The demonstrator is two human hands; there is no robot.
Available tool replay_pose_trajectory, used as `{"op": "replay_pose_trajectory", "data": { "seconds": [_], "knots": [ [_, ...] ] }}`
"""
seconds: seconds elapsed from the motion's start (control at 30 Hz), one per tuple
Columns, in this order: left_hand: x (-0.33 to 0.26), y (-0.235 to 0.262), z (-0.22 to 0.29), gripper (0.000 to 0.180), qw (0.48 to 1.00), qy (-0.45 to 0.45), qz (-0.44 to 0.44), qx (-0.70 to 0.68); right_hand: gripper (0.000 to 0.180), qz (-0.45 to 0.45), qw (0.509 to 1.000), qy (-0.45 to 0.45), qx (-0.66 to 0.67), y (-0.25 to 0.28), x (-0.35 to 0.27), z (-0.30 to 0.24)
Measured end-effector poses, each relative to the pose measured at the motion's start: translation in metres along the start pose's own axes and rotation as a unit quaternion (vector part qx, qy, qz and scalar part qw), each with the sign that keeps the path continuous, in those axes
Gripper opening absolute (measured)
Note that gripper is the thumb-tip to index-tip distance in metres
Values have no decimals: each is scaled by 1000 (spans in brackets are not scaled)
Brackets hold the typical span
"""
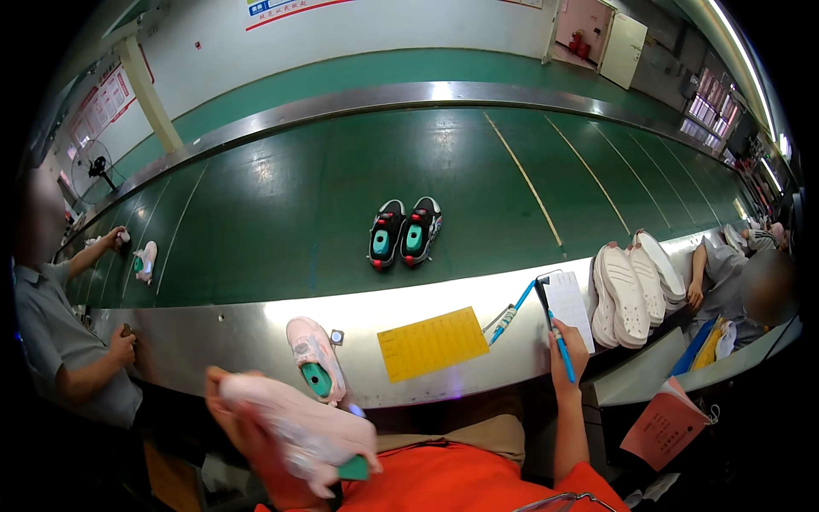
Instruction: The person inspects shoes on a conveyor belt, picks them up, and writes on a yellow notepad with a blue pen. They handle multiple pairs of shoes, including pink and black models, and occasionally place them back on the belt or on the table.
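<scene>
My left hand [256,448] is wrapped round a pale pink shoe [299,414], held tilted near my body at the lower left; both are smeared by motion. A green piece shows at the shoe's lower end. Another pink shoe [314,350] with a green insert lies on the metal ledge just beyond it. In my right hand [573,346] is a slim blue-handled brush [563,357], its dark head over a white paper sheet [570,307]. Left of that sheet, a second blue-handled tool [513,314] rests on the ledge.
A yellow printed card [432,343] lies mid-ledge, and white soles [623,294] stand right of the paper. On the green belt [281,196] sits a pair of black shoes [403,232] with teal inserts. Co-workers sit left [81,350] and right [734,282]. A pink booklet [668,424] hangs lower right.
</scene>
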State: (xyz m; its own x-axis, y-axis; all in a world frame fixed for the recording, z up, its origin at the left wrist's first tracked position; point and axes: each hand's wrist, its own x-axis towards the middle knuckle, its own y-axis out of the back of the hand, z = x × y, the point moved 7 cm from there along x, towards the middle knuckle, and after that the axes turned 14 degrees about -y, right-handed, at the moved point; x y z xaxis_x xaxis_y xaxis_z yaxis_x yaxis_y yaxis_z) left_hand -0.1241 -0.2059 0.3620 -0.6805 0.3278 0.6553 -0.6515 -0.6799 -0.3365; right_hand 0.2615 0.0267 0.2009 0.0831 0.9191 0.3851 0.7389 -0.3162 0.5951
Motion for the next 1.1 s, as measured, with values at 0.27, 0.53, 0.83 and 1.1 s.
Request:
{"op": "replay_pose_trajectory", "data": {
  "seconds": [0.27,0.53,0.83,1.1],
  "knots": [
    [93,159,-99,27,989,129,14,70,33,-36,977,128,-164,-27,6,-18],
    [82,232,-211,25,960,231,39,152,27,-87,986,-88,-108,-53,16,-33],
    [67,174,-222,34,846,91,-185,492,61,-131,954,-215,-165,-112,36,-31],
    [31,116,-134,39,895,-98,-261,348,36,-233,910,-271,209,-125,4,-23]
  ]
}}
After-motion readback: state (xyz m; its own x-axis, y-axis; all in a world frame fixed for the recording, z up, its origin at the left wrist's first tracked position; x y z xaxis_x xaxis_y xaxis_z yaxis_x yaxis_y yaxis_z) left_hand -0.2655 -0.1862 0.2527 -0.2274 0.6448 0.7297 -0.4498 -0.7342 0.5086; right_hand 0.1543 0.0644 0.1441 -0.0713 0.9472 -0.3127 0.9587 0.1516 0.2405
